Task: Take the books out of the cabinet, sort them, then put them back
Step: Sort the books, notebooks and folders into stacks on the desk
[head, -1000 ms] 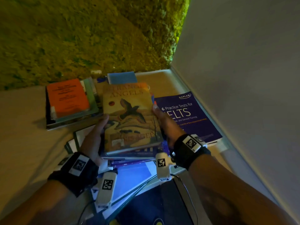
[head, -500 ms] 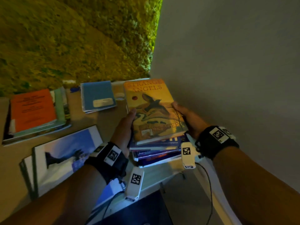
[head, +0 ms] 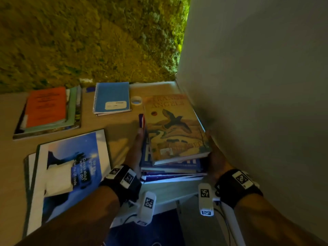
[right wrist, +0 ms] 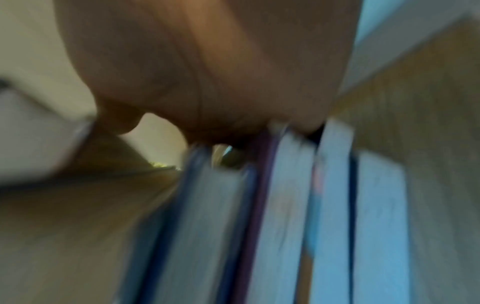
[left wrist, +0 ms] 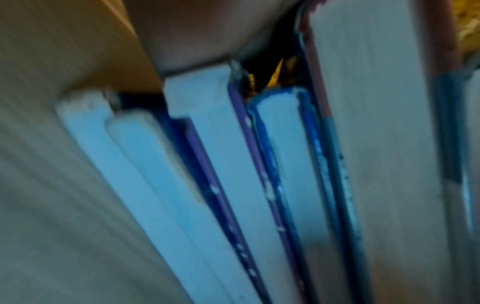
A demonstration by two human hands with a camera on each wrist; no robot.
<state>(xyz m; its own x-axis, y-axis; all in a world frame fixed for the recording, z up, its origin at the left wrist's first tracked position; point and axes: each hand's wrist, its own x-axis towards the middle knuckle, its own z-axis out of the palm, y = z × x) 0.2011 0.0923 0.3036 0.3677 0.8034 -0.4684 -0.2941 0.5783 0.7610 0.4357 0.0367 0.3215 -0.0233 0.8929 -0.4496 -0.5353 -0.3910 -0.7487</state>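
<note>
A stack of books point(head: 170, 173) sits at the right end of the wooden table point(head: 120, 135), close to the white wall. Its top book is the yellow "Strange Angels" point(head: 174, 128) with a bird on the cover. My left hand point(head: 136, 150) lies flat against the stack's left side, fingers straight. My right hand point(head: 215, 157) holds the right side, squeezed between stack and wall, its fingers hidden. In the left wrist view my palm point(left wrist: 197, 30) presses the page edges point(left wrist: 259, 164). In the blurred right wrist view my thumb point(right wrist: 116, 123) hooks over the top cover above the book edges point(right wrist: 285, 205).
An orange-topped pile point(head: 46, 107) lies at the back left, a blue spiral notebook point(head: 111, 97) and a tape roll point(head: 136, 100) behind the stack. A large blue-covered booklet point(head: 71, 167) lies front left. The white wall point(head: 248, 103) bounds the right, a mossy wall point(head: 88, 41) the back.
The stack has travelled right with both hands, up against the white wall. My left hand has gone from gripping with thumb on top to lying flat along the side.
</note>
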